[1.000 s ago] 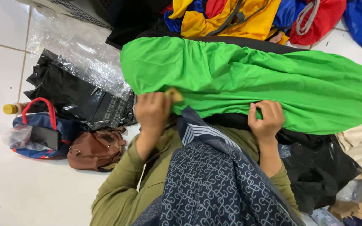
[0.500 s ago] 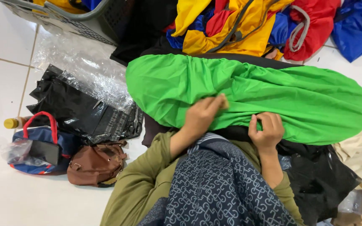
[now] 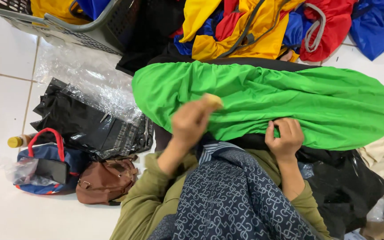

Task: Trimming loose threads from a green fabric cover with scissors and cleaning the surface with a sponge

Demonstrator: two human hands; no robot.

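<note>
Two hands work at a green cover (image 3: 263, 100) stretched over a long dark bag on the lap. Left hand (image 3: 192, 122) raised just above the cover's near edge, fingers closed around a small tan object (image 3: 212, 100); motion blur, what it is unclear. Right hand (image 3: 285, 138) curled tight on the cover's lower hem, pinching the fabric. Black plastic bags (image 3: 85, 122) lie to the left on white tile, a brown purse (image 3: 105, 180) and a blue tote (image 3: 45, 171) below them. Basket (image 3: 67, 26) top left.

Matt, smooth cloth on the green cover (image 3: 290, 102); glossy, crinkled plastic on the black bags (image 3: 85, 120); smooth leather-like brown purse (image 3: 105, 180).
</note>
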